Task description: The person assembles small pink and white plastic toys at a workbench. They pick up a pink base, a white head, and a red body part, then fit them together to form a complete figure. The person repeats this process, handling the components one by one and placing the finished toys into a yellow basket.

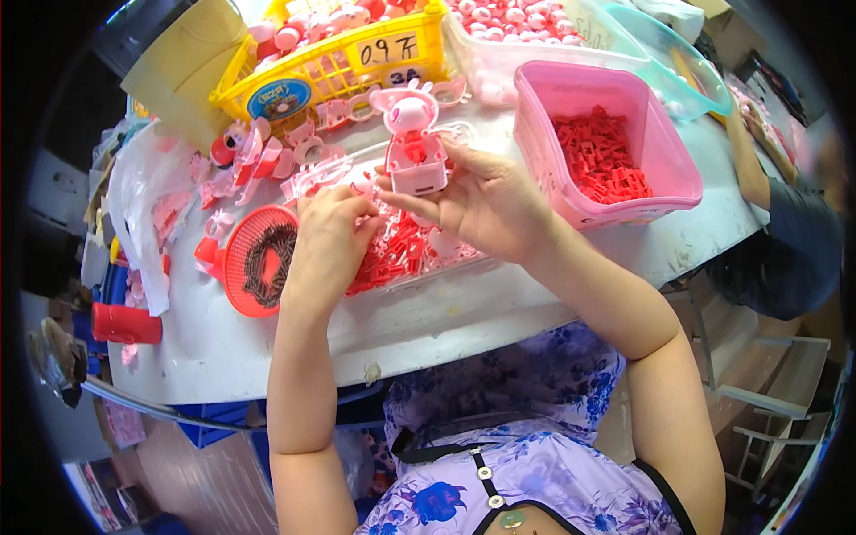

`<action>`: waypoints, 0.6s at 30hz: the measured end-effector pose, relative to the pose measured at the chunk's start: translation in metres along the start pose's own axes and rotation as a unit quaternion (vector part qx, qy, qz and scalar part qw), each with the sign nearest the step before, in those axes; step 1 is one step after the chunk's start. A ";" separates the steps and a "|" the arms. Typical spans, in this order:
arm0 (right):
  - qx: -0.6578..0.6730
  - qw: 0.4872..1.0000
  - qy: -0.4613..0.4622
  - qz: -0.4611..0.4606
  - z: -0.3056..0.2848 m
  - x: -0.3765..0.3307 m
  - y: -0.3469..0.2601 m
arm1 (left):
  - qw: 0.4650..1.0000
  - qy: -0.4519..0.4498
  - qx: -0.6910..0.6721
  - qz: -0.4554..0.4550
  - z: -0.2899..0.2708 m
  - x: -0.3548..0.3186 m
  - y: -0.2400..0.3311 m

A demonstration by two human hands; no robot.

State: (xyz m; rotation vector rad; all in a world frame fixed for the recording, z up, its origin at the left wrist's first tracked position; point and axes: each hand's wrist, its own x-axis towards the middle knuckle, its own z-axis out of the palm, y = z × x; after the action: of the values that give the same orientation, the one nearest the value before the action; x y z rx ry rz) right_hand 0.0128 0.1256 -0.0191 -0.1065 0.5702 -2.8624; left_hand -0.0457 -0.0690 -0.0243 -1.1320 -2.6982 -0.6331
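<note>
One toy (414, 147) is standing in the right hand (486, 192) above the far part of the tray (437, 275); one tub (660, 147) is standing right of the tray, one sieve (235, 267) left of it; one yellow basket (339, 69) and one clear bin (571, 62) are standing beyond it; red parts (392, 254), too many to count, are filling much of the tray. The table (481, 312) is showing its white surface between the tray and its curved front edge; more surface is showing right of the tray, before the tub. The right hand is gripping the toy between thumb and fingers, palm turning partly upward; the left hand (330, 232) is bending over the tray's left part, fingers curling together; whether it is holding a part cannot be told.
</note>
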 end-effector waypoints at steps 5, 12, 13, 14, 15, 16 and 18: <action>0.006 1.000 0.002 0.015 0.002 -0.001 0.001 | 0.996 0.024 -0.081 -0.026 -0.013 0.003 -0.004; 0.015 0.999 0.022 0.034 0.004 -0.005 0.007 | 0.926 0.140 -0.350 -0.035 -0.024 0.006 0.007; 0.009 0.999 0.012 0.039 0.003 -0.004 0.008 | 0.915 0.134 -0.380 -0.031 -0.023 0.006 0.010; 0.003 0.999 0.003 0.043 0.003 -0.004 0.009 | 0.899 0.137 -0.415 -0.040 -0.022 0.007 0.012; -0.002 0.999 -0.005 0.048 0.003 -0.004 0.010 | 0.888 0.124 -0.439 -0.061 -0.024 0.007 0.012; -0.003 0.999 -0.007 0.053 0.004 -0.005 0.011 | 0.875 0.112 -0.463 -0.081 -0.027 0.006 0.012; -0.007 0.998 -0.010 0.058 0.005 -0.006 0.012 | 0.859 0.106 -0.490 -0.101 -0.028 0.005 0.012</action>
State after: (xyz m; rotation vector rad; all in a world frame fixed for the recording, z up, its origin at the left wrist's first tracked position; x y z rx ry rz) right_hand 0.0215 0.1143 -0.0193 -0.1012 0.5742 -2.7417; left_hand -0.0415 -0.0707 0.0058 -0.8015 -2.2660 -2.1674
